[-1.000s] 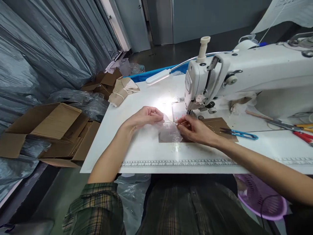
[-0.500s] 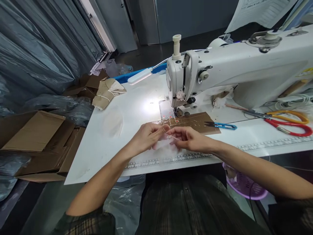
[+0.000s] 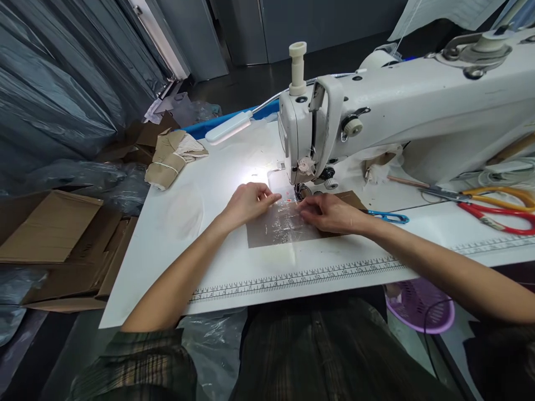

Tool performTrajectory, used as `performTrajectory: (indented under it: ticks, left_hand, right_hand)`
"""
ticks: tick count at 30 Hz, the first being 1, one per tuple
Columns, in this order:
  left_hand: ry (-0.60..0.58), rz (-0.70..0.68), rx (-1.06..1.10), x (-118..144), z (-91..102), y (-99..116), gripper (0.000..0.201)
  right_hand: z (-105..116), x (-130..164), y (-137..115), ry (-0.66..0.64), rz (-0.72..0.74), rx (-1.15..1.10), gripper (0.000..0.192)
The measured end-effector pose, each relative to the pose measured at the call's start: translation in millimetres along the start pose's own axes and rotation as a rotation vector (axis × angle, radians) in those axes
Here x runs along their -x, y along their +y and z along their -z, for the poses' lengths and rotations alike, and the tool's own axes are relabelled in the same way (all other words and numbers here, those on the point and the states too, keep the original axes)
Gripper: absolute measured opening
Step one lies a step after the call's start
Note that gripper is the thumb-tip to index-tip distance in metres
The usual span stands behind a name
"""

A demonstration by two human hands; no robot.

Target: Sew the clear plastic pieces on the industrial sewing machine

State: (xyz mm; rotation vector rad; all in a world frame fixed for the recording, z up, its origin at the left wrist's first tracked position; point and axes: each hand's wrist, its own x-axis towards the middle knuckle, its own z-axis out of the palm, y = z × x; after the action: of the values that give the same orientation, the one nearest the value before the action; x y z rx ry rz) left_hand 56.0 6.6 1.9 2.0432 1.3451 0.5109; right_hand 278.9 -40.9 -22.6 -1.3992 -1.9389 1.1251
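Note:
A thin, see-through piece of sheer fabric (image 3: 273, 228) spreads between my hands, in front of the sewing machine's presser foot (image 3: 299, 191). My left hand (image 3: 252, 201) is closed, thumb and fingers pinching the far left edge of the fabric. On the other side, my right hand (image 3: 330, 213) pinches its right edge with curled fingers, close to the foot. Beneath the fabric lies a brown board (image 3: 351, 199), partly covered by my right hand. Small blue-handled thread snips (image 3: 388, 216) lie just right of that hand, their blades hidden.
The white sewing machine (image 3: 376, 106) stands on the right of the white table (image 3: 167, 267). Orange and red-handled scissors (image 3: 497, 200) lie at right. A folded cloth bundle (image 3: 169, 159) sits at the back left, cardboard boxes (image 3: 54, 228) stand left, and a purple basket (image 3: 422, 312) is below.
Both hands have moved away from me toward the presser foot, and farther apart. The sheer fabric, bunched between them near the ruler before, is now spread flatter over the board.

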Motion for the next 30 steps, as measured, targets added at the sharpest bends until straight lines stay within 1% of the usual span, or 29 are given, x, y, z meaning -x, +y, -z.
performTrajectory:
  ticks: [2, 4, 6, 8, 11, 12, 14, 15, 16, 17, 19, 20, 21, 22, 23, 25, 26, 28, 30]
  left_hand:
    - [0.108, -0.095, -0.139, -13.6, -2.0, -10.7, 0.023]
    - [0.153, -0.171, -0.230, -27.5, -6.6, -21.3, 0.019]
    - [0.183, -0.238, -0.287, -41.8, -11.6, -31.4, 0.017]
    - [0.224, -0.294, -0.313, -55.6, -13.5, -39.8, 0.015]
    - [0.275, -0.356, -0.289, -68.5, -7.9, -44.9, 0.012]
    - [0.295, -0.368, -0.282, -68.6, -4.8, -43.9, 0.012]
    - [0.319, -0.380, -0.282, -60.9, 0.4, -38.1, 0.012]
    - [0.305, -0.385, -0.284, -53.5, 1.7, -33.9, 0.012]
    - [0.257, -0.398, -0.285, -44.5, 2.0, -29.3, 0.013]
    - [0.165, -0.426, -0.277, -34.6, 1.2, -24.8, 0.015]
    - [-0.072, -0.500, -0.250, -15.5, -2.8, -18.0, 0.020]
    - [-0.159, -0.528, -0.255, -7.6, -5.5, -16.1, 0.027]
    - [-0.212, -0.545, -0.271, -1.4, -8.2, -15.3, 0.035]
    - [-0.229, -0.553, -0.297, 3.2, -10.7, -15.3, 0.044]
    - [-0.222, -0.556, -0.321, 6.4, -12.9, -15.7, 0.050]
    - [-0.159, -0.548, -0.344, 10.6, -16.6, -15.8, 0.050]
    - [-0.106, -0.537, -0.349, 12.5, -18.5, -14.8, 0.045]
    - [0.043, -0.512, -0.363, 17.8, -23.6, -9.8, 0.036]
    - [0.179, -0.515, -0.397, 24.8, -31.1, -2.2, 0.033]
  right_hand:
    - [1.8, -4.0, 3.3, -0.012, -0.031, -0.069, 0.009]
    - [2.3, -5.3, 5.1, -0.015, -0.049, -0.142, 0.014]
    - [2.1, -4.9, 5.3, 0.018, -0.054, -0.152, 0.013]
    - [1.8, -3.9, 4.5, 0.076, -0.051, -0.087, 0.008]
    - [1.1, -2.9, 4.3, 0.150, -0.040, 0.044, 0.006]
    - [0.6, -3.0, 4.8, 0.165, -0.036, 0.073, 0.006]
    - [-0.7, -3.4, 6.6, 0.181, -0.038, 0.099, 0.008]
    - [-1.5, -3.7, 7.7, 0.181, -0.041, 0.101, 0.009]
    - [-2.4, -4.0, 8.7, 0.180, -0.041, 0.100, 0.010]
    - [-3.2, -4.0, 9.6, 0.181, -0.037, 0.098, 0.011]
    - [-4.7, -3.0, 10.8, 0.190, -0.020, 0.096, 0.013]
    - [-5.3, -2.0, 11.0, 0.192, -0.010, 0.097, 0.014]
    - [-5.8, -0.5, 11.1, 0.195, -0.001, 0.103, 0.014]
    - [-6.2, 1.2, 11.1, 0.196, 0.009, 0.112, 0.015]
    - [-6.6, 3.2, 11.2, 0.198, 0.023, 0.125, 0.015]
    - [-7.8, 7.0, 11.8, 0.211, 0.073, 0.154, 0.014]
    - [-8.8, 8.6, 12.3, 0.221, 0.105, 0.170, 0.014]
    - [-11.6, 11.1, 13.1, 0.239, 0.166, 0.202, 0.015]
    - [-15.4, 12.9, 13.0, 0.240, 0.212, 0.247, 0.015]
